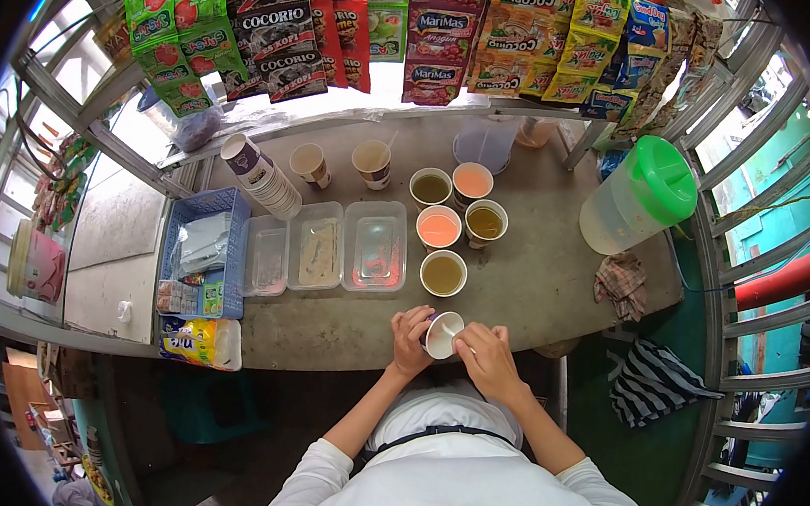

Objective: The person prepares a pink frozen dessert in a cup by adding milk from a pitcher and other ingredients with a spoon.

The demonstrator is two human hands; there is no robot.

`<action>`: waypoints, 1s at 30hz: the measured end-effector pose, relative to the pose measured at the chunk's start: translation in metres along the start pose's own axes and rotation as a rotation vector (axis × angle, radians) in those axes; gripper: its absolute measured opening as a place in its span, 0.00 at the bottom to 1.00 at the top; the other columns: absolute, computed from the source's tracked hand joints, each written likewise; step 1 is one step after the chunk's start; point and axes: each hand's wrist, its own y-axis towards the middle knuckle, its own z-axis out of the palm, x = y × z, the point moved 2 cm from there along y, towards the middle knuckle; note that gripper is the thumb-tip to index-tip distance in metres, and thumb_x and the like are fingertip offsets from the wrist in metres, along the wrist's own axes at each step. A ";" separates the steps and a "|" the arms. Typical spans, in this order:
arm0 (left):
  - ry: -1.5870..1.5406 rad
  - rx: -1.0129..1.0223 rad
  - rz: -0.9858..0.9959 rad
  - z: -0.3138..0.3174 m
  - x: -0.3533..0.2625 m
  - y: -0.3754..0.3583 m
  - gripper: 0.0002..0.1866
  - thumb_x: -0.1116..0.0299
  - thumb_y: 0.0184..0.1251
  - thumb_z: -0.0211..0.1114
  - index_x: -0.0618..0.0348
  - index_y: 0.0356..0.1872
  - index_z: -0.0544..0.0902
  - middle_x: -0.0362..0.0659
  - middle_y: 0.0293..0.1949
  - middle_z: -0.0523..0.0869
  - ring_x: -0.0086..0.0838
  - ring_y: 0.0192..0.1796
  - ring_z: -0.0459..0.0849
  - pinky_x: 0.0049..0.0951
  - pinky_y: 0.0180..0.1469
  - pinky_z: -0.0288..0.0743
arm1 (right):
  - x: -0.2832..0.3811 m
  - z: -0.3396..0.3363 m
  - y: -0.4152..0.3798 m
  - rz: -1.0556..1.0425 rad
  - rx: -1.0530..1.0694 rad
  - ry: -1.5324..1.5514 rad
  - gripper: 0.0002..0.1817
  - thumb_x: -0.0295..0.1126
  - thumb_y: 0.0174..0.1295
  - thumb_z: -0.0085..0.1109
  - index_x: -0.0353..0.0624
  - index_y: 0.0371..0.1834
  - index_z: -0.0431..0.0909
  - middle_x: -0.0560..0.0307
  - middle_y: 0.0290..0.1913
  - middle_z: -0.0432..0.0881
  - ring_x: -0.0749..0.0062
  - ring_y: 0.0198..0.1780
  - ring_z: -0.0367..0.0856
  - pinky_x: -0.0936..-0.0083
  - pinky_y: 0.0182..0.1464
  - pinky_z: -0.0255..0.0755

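At the counter's front edge, my left hand (411, 338) wraps around a paper cup (439, 340) with a pale inside. My right hand (489, 362) pinches a thin white spoon or stirrer (454, 331) that reaches into that cup; its lower end is hard to make out. Just beyond stands a cup of olive-brown drink (443, 274). Behind it are two more brownish drinks (430, 188) (486, 222) and two pinkish-orange drinks (439, 227) (472, 182), all in paper cups.
Left of the drinks are clear plastic containers (375, 246), stacked paper cups (263, 179), two single cups (310, 165) (371, 164) and a blue basket (203, 250). A green-lidded water jug (636, 198) and checked cloth (621, 283) lie rightward. Drink sachets (441, 37) hang above.
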 end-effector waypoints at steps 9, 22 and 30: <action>0.006 -0.003 0.011 -0.001 0.000 0.000 0.33 0.68 0.46 0.75 0.53 0.51 0.63 0.48 0.53 0.79 0.40 0.54 0.80 0.44 0.55 0.62 | 0.001 0.001 -0.002 -0.014 0.030 -0.032 0.09 0.35 0.67 0.46 0.44 0.35 0.74 0.56 0.34 0.73 0.64 0.40 0.72 0.66 0.46 0.55; -0.024 -0.008 0.000 -0.001 -0.002 0.001 0.33 0.70 0.45 0.74 0.52 0.52 0.64 0.46 0.53 0.79 0.40 0.54 0.79 0.44 0.54 0.62 | 0.002 0.001 -0.003 -0.005 -0.008 -0.032 0.09 0.34 0.67 0.46 0.44 0.34 0.74 0.56 0.35 0.73 0.65 0.40 0.72 0.67 0.46 0.55; -0.006 -0.005 -0.004 -0.001 -0.003 0.001 0.32 0.71 0.45 0.74 0.52 0.51 0.64 0.46 0.52 0.79 0.40 0.54 0.80 0.44 0.55 0.61 | -0.001 0.002 -0.004 0.013 -0.027 -0.010 0.09 0.34 0.67 0.47 0.43 0.34 0.74 0.56 0.34 0.73 0.64 0.38 0.71 0.67 0.46 0.55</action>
